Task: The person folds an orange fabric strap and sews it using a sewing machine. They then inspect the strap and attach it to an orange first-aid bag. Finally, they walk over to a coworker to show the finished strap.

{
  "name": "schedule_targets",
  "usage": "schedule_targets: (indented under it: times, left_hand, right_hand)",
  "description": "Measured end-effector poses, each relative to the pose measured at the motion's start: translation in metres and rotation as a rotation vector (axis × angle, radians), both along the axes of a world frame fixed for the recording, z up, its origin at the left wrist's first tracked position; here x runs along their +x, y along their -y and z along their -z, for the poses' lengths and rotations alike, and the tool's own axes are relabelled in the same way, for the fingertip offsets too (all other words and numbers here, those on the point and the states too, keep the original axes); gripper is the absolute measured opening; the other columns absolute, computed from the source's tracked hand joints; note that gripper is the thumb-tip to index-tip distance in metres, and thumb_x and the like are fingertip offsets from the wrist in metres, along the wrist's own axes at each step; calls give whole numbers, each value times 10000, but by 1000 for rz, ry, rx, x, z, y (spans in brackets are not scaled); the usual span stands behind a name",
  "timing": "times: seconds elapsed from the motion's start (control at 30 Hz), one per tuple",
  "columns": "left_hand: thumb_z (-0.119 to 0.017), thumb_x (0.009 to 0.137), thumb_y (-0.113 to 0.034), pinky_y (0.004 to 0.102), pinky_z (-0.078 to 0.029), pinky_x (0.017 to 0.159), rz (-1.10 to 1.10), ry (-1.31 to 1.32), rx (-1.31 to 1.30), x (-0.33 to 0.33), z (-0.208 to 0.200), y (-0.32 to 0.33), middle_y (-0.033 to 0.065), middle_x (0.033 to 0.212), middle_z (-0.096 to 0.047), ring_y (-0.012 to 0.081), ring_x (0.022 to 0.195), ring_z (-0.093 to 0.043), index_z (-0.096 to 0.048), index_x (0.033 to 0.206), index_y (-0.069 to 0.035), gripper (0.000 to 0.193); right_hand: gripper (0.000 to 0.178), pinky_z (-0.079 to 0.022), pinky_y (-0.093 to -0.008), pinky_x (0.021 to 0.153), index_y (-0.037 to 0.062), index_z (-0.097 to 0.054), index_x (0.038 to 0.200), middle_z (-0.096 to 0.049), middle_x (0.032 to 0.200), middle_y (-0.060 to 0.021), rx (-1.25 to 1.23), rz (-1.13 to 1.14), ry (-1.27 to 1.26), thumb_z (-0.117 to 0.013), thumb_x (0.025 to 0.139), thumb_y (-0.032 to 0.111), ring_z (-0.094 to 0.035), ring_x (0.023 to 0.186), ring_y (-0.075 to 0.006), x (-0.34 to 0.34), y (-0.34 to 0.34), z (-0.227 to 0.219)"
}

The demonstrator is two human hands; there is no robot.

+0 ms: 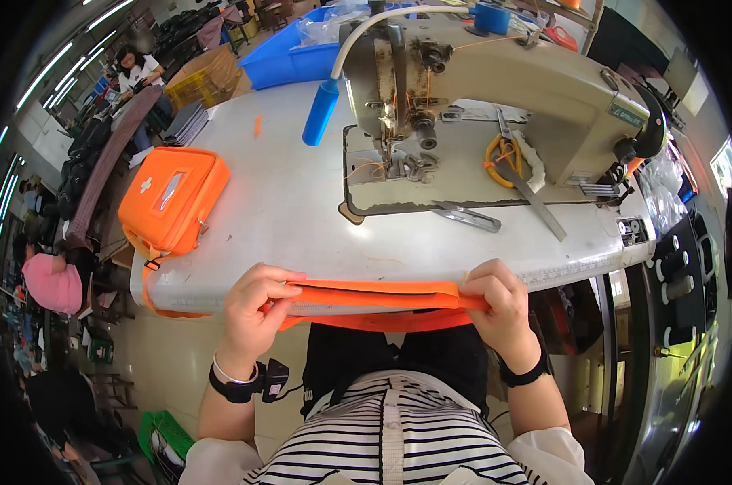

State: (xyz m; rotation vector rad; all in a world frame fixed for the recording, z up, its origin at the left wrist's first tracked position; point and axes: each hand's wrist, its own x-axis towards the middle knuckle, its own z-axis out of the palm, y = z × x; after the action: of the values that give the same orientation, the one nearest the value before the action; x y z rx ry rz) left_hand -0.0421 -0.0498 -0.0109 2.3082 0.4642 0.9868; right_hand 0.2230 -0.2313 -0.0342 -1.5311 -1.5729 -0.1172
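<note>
Along the front edge of the sewing table, a long orange fabric strip with a dark zipper line (374, 293) is stretched between my hands. My left hand (257, 311) pinches its left end with thumb and fingers. At the other end my right hand (499, 303) grips the strip, fingers closed on it. More orange fabric hangs below, over my lap. Beyond my hands stands a beige sewing machine (495, 81), its needle area left of the middle of its base plate. A finished-looking orange bag (172, 202) with a white cross lies at the table's left, its strap dangling over the edge.
Yellow-handled scissors (503, 158), a metal ruler (535, 206) and metal thread snips (467, 217) lie by the machine. A blue-ended flexible lamp (321, 111) hangs over the table. A blue bin (289, 58) stands behind. Thread spools (675, 263) are at right; other people work at far left.
</note>
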Motion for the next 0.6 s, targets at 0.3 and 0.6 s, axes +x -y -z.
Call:
schedule_targets:
  times: [0.3, 0.6]
  left_hand:
    - [-518, 744, 180, 261, -483, 634, -63, 195, -372, 2, 13, 7, 111, 911, -648, 182, 808, -617, -581, 872, -16, 242]
    - [-521, 724, 198, 253, -467, 636, -88, 161, 12, -4, 18, -7, 123, 943, -649, 178, 778, -590, -539, 814, -8, 225]
  right_hand:
    - [241, -466, -306, 508, 51, -604, 803, -554, 836, -57, 89, -10, 2, -687, 611, -68, -574, 637, -217, 4, -4, 2]
    - [234, -458, -306, 484, 57, -589, 797, -555, 840, -57, 109, -23, 42, -696, 617, -46, -570, 605, -212, -4, -6, 3]
